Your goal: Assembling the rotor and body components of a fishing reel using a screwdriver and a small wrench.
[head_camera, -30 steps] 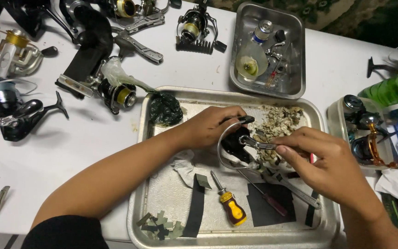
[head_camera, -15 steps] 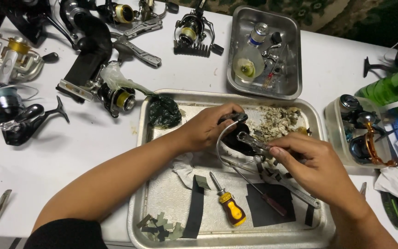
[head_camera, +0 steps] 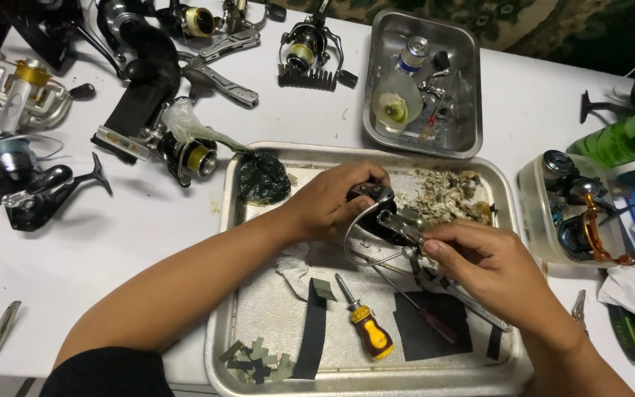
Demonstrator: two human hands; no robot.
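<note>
Holding a black fishing reel with a thin silver wire bail over the large dented metal tray, the left hand is wrapped around the reel body from the far side, fingers clenched on it. The right hand pinches a small grey metal part at the reel's near side between thumb and fingertips, so both hands are grasping and meet just above the tray's middle.

Counting what lies about: two metal trays, the large one under the hands and a smaller steel tray of small parts beyond the right hand. One short screwdriver with a yellow and orange handle lies just below the hands, one long thin dark screwdriver beside it under the right wrist. A pile of pale crumbly scraps sits just past the right hand's fingers, and a crumpled dark green bag lies beyond the left forearm. At least five other reels are scattered on the white table to the left of the left arm. A clear plastic tub of reel parts and a green bottle stand right of the right hand.

The left hand hides most of the reel body. Compared with a second ago, the right hand sits slightly lower and nearer the reel; the left grip is unchanged.
</note>
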